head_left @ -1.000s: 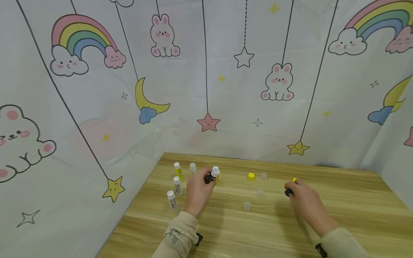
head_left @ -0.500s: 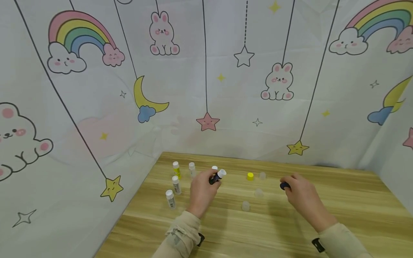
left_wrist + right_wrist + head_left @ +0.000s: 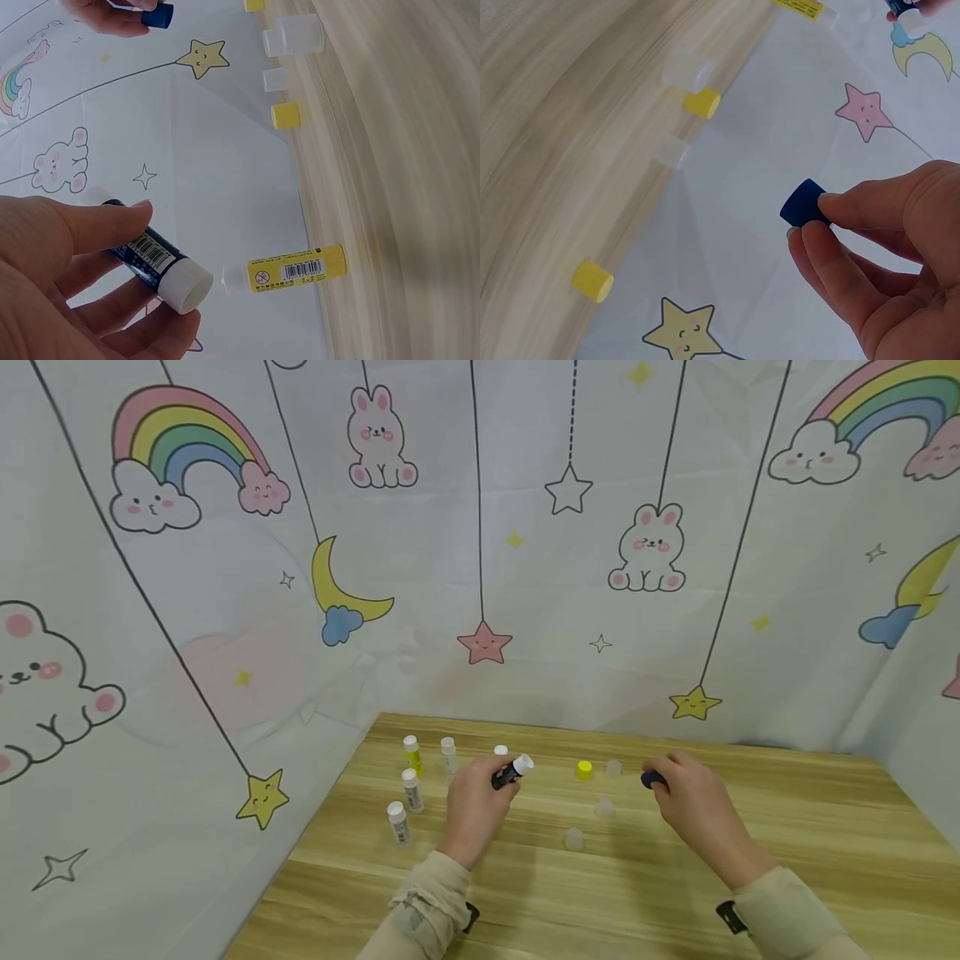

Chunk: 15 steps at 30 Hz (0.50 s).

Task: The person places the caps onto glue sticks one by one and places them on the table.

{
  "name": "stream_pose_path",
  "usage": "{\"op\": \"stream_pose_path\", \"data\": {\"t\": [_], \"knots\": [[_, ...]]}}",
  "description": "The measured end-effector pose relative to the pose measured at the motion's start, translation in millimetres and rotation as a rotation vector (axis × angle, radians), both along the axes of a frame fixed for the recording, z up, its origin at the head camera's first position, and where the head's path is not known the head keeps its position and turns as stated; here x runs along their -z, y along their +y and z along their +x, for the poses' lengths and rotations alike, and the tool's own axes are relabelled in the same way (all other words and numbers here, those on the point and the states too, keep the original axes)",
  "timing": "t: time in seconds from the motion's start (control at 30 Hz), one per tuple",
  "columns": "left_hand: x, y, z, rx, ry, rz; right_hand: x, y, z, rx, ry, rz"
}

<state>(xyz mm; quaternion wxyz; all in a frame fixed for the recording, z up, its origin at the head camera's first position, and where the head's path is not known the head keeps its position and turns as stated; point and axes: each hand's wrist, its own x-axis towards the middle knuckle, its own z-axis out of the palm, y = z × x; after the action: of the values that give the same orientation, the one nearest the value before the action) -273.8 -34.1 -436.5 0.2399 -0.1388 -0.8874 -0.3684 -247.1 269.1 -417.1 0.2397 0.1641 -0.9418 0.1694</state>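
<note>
My left hand point(image 3: 476, 810) grips a dark blue glue stick point(image 3: 510, 774) above the table, tilted, one white end pointing up and to the right. Its barcode label point(image 3: 153, 253) shows in the left wrist view. Between thumb and fingertips, my right hand point(image 3: 701, 806) pinches a dark blue cap point(image 3: 804, 202), which is apart from the glue stick. Just behind my left hand stands a yellow glue stick point(image 3: 300, 271) with a white top, mostly hidden in the head view.
Several upright glue sticks stand at the left, among them a yellow one point(image 3: 412, 758) and a white-labelled one point(image 3: 400, 827). Loose caps lie mid-table: a yellow cap point(image 3: 584, 770) and clear caps point(image 3: 574, 839). Another yellow cap point(image 3: 592, 281) sits farther right. A printed curtain point(image 3: 555, 677) hangs behind.
My left hand has shifted slightly right with the blue glue stick. My right hand has come left and a little up with the blue cap, narrowing the space between them.
</note>
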Motion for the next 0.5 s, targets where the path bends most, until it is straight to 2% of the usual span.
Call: {"op": "stream_pose_path", "data": {"t": [0.5], "knots": [[0.9, 6.7, 2.5, 0.001, -0.019, -0.001, -7.1, -9.9, -1.2, 0.000, 0.036, 0.000]]}}
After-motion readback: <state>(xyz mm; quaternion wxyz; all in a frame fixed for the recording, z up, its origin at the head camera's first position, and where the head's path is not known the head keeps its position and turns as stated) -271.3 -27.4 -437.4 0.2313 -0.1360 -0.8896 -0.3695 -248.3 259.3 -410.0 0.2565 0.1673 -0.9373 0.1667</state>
